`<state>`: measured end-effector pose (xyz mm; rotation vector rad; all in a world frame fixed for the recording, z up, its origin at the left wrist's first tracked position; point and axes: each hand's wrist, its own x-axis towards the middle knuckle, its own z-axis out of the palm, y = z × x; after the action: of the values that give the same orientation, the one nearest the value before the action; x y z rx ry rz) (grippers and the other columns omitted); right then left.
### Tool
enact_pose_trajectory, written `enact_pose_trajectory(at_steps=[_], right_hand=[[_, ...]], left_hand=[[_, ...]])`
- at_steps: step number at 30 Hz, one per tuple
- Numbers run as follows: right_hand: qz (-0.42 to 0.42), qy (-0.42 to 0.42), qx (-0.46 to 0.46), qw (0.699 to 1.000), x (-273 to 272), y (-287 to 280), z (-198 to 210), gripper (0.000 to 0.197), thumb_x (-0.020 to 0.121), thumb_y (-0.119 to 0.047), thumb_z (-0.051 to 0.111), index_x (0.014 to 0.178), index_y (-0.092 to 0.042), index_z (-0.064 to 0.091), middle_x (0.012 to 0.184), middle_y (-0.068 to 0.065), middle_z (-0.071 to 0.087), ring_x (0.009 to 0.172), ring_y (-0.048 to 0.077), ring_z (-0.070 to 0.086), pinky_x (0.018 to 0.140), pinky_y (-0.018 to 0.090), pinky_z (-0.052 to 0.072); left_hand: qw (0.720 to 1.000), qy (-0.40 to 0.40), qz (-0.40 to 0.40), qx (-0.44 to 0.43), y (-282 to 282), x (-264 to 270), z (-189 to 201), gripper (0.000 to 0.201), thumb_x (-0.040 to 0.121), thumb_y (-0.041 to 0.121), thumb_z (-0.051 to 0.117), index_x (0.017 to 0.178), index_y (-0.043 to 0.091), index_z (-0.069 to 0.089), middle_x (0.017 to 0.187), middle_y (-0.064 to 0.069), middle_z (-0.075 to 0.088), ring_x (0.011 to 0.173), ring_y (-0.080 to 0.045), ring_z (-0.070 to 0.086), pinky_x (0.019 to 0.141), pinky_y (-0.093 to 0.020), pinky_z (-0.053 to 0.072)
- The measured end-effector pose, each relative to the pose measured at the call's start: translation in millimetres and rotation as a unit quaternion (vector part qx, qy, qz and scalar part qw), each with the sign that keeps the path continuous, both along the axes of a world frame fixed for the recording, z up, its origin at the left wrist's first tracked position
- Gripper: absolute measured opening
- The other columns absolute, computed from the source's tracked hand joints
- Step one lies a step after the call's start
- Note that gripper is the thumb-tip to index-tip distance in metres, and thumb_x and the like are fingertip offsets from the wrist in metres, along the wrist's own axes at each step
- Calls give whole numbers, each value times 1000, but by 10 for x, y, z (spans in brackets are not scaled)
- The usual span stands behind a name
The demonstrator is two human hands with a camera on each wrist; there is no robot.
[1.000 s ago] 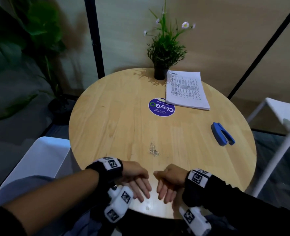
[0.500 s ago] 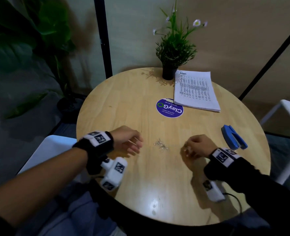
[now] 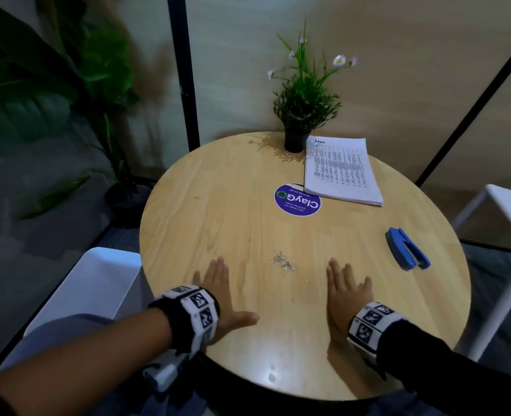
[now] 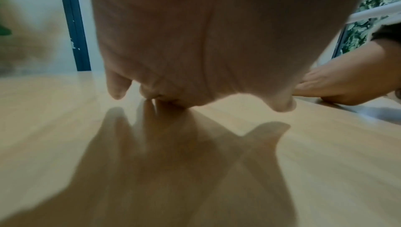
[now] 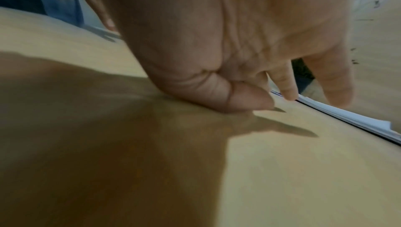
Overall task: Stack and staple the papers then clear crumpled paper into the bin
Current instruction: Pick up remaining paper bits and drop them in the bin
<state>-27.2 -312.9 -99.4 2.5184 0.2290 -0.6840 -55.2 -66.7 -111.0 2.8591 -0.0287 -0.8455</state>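
Both grips lie flat and spread on the desk [image 3: 206, 187], holding nothing: the papers [image 3: 341, 171] sit stacked at the far edge, nearer the right hand [image 3: 345, 291] than the left hand [image 3: 218, 291], long axis pointing away.

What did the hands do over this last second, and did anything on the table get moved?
Both hands came up from the near table edge, where they hung curled, and spread apart. Now the left hand and right hand lie flat, fingers straight, either side of the loose staples, holding nothing. The paper stack, blue stapler and potted plant stayed put.
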Motion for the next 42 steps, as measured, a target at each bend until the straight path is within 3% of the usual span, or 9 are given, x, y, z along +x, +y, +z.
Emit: enact_pose_trajectory(at_steps=[4,12,16,19,21,24,33,38,42], right_hand=[[23,15,17,999,67,340,-39,98,91,-44,49,144,0,-20,152,15,-31,145,36,-12,111,59,15],[62,4,132,989,259,502,-24,84,94,-37,46,149,-8,-10,157,8,-21,146,34,-5,114,54,17],[8,-49,321,946,354,108,151,48,93,-26,48,137,-9,41,146,14,36,129,31,39,104,38,38],[-118,-16,380,917,349,-178,276,22,91,-26,49,83,-11,63,91,9,64,80,23,59,77,32,48],[-230,62,408,881,303,-204,268,35,91,-25,49,60,-12,57,71,8,61,61,20,55,68,30,49],[-331,103,478,807,292,-58,177,47,92,-26,46,50,-11,61,56,6,62,53,22,58,66,31,52],[-192,16,441,877,483,315,137,35,94,-33,45,81,-5,60,86,16,60,80,25,53,70,27,36],[-252,-172,434,848,347,-616,172,22,87,-23,55,103,-9,64,110,13,63,93,25,59,76,26,42],[-323,-231,338,853,220,-1298,120,51,88,-34,56,131,-7,47,136,18,42,122,32,48,102,39,41]], left_hand=[[999,-38,-10,-7,-343,108,-5,129,65,87,38,147,4,-17,154,-10,-28,145,-21,-22,119,-46,-8],[998,-2,-56,-9,-614,380,63,117,71,86,27,148,10,-16,156,-5,-26,145,-18,-21,117,-51,-10],[993,-38,-55,-99,-323,455,325,87,87,64,39,147,5,20,158,-14,13,147,-23,13,119,-38,15],[957,-71,86,-267,-86,547,330,30,93,35,52,93,9,66,95,-9,68,90,-20,65,77,-25,49],[904,25,222,-364,-59,560,285,37,97,25,48,68,6,61,62,-10,64,54,-21,60,55,-27,48],[873,163,274,-369,-134,562,220,43,99,25,37,72,1,62,58,-12,68,45,-22,62,45,-21,48],[858,107,277,-419,-695,734,198,42,97,21,37,68,2,60,56,-14,63,43,-24,58,48,-23,44],[939,-172,121,-273,-484,789,154,16,91,23,52,94,11,61,98,-12,63,94,-29,59,81,-31,45],[983,-126,47,-123,-417,767,32,74,94,53,36,150,11,12,158,-9,12,147,-24,11,117,-46,13]])
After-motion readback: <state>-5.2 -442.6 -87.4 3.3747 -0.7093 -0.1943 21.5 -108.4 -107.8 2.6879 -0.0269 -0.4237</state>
